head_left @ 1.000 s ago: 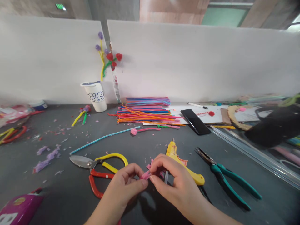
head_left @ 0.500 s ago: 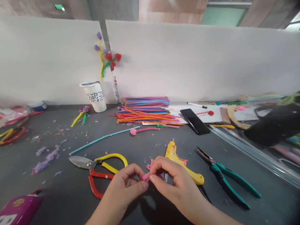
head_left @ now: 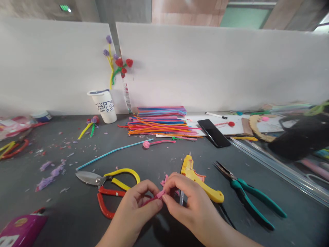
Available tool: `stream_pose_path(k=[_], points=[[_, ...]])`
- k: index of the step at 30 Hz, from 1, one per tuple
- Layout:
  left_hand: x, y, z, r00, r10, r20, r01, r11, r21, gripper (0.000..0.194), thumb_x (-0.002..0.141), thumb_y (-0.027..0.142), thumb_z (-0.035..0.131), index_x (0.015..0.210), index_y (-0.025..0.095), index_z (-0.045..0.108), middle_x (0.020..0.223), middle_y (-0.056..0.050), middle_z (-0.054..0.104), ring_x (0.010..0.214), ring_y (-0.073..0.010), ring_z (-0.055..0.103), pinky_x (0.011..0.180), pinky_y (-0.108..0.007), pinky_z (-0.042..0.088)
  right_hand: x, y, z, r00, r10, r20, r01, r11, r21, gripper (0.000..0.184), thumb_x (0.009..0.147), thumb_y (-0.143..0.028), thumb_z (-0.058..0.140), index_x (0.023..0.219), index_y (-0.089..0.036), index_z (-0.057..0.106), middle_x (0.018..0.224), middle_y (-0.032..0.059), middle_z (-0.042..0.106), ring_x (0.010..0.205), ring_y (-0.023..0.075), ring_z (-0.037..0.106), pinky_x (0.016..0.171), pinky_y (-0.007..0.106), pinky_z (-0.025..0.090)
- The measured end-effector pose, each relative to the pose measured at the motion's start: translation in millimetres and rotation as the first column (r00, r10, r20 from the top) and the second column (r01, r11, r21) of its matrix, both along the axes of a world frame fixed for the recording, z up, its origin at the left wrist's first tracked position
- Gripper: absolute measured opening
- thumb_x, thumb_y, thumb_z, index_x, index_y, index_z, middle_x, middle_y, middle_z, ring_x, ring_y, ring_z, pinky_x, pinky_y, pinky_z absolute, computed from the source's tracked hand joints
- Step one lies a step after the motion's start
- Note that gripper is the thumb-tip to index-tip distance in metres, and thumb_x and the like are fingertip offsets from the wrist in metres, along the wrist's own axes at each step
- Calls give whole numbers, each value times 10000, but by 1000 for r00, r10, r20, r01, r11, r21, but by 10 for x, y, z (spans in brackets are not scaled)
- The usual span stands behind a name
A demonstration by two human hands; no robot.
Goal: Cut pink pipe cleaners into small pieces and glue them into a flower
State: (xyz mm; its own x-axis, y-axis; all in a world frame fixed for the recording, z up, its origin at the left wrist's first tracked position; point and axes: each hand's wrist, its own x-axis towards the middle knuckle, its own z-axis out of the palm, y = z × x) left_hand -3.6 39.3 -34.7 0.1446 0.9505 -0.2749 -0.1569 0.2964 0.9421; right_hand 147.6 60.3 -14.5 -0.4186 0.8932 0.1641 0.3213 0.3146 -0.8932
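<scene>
My left hand [head_left: 141, 206] is closed, thumb and fingers pinching a dark pink pipe cleaner [head_left: 149, 200]. At its tip is a lighter pink strip [head_left: 161, 194], pinched between the thumb and fingertips of my right hand [head_left: 189, 202]. Both sets of fingertips nearly meet. Just beyond them lie loose pink scraps [head_left: 164, 180], partly hidden by my right hand. A yellow glue gun [head_left: 189, 166] rests right behind my right hand. To the left of my left hand are open scissors [head_left: 102, 181] with yellow and red handles.
Green-handled pliers [head_left: 246, 192] lie at right, near clear rods [head_left: 277, 168]. Behind are a bundle of pipe cleaners [head_left: 159, 125], a phone [head_left: 214, 133] and a paper cup [head_left: 104, 106]. A blue pipe cleaner [head_left: 113, 151], a pink flower [head_left: 146, 144] and purple scraps [head_left: 51, 175] lie mid-table.
My fingertips have shifted slightly around the pink strip, and more of the dark pink pipe cleaner shows between my left fingers. Everything else stays in place.
</scene>
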Motion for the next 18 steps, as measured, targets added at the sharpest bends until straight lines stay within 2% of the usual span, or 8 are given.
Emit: stream_pose_path(k=[13, 18], points=[[-5, 3, -2, 1000, 13, 11, -14, 999, 30, 150, 612, 256, 693, 627, 163, 576, 578, 40, 463, 540, -83, 382, 501, -189, 275, -3, 4, 8, 1000, -1, 11, 0, 999, 44, 125, 724, -76, 482, 703, -194, 518, 694, -32, 541, 665, 99, 498, 609, 207, 391], [2, 6, 0, 993, 22, 112, -15, 998, -66, 208, 576, 299, 727, 634, 163, 581, 613, 16, 523, 526, -77, 417, 474, -180, 261, 12, -17, 31, 1000, 4, -10, -3, 997, 73, 118, 723, -82, 498, 709, -195, 529, 706, -30, 541, 663, 98, 494, 615, 213, 390]])
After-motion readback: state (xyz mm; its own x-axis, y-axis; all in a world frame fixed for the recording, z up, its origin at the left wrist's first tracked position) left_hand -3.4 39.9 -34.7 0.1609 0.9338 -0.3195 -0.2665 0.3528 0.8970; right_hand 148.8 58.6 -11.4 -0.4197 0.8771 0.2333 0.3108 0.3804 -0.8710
